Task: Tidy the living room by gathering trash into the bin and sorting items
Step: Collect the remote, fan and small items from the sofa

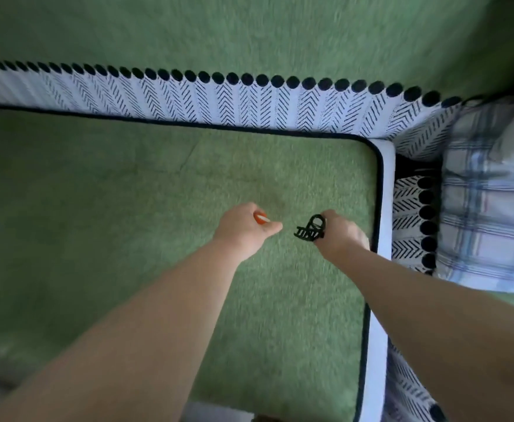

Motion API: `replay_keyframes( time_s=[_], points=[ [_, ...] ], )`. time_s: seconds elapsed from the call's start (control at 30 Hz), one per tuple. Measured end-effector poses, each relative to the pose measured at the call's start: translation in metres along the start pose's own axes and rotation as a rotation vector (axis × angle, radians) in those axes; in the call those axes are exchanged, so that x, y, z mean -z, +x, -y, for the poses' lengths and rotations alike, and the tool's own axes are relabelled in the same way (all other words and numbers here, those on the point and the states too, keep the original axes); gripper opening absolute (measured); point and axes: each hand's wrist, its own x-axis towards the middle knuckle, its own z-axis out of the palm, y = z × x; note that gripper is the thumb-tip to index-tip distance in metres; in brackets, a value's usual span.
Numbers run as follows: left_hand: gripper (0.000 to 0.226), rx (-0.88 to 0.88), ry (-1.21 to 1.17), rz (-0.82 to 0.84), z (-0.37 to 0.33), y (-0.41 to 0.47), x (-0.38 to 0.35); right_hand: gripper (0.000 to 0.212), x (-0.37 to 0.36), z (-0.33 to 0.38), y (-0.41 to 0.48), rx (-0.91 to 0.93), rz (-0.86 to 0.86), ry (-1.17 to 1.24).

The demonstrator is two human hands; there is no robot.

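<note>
2 bare forearms reach up from the bottom of the frame and meet near its centre, over 1 green seat cushion (127, 208). The left hand (243, 229) is curled round 1 small orange-and-white object (260, 219), too blurred to identify, with the thumb pointing right. Just right of it, the right hand (341, 236) grips 1 black claw hair clip (310, 228), teeth pointing left, near the cushion's right edge. 1 herringbone trim (249, 105) with dark pom-poms borders the cushion. 1 plaid pillow (490, 214) lies at centre right.
</note>
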Motion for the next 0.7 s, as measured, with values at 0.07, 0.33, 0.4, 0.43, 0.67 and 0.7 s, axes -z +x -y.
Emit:
replay_keyframes(
  time_s=[0.07, 0.33, 0.4, 0.43, 0.67, 0.7],
  points=[
    [0.045, 0.008, 0.017, -0.010, 0.002, -0.020, 0.017, 0.043, 0.010, 0.012, -0.022, 0.032, 0.004, -0.023],
    [0.044, 0.147, -0.009, -0.179, 0.021, -0.126, 0.090, 0.053, 0.059, 0.082, -0.101, 0.242, 0.012, -0.109],
    [0.041, 0.184, -0.037, -0.218, 0.025, -0.157, 0.099, 0.055, 0.067, 0.097, -0.123, 0.319, 0.031, -0.106],
    [0.039, 0.197, -0.052, -0.244, 0.028, -0.173, 0.102, 0.056, 0.071, 0.103, -0.134, 0.352, 0.040, -0.096],
    [0.043, 0.341, -0.225, -0.444, 0.053, -0.306, 0.102, 0.053, 0.085, 0.124, -0.238, 0.662, 0.041, -0.159],
    [0.046, 0.359, -0.240, -0.462, 0.055, -0.322, 0.100, 0.053, 0.083, 0.125, -0.251, 0.690, 0.044, -0.174]
  ],
)
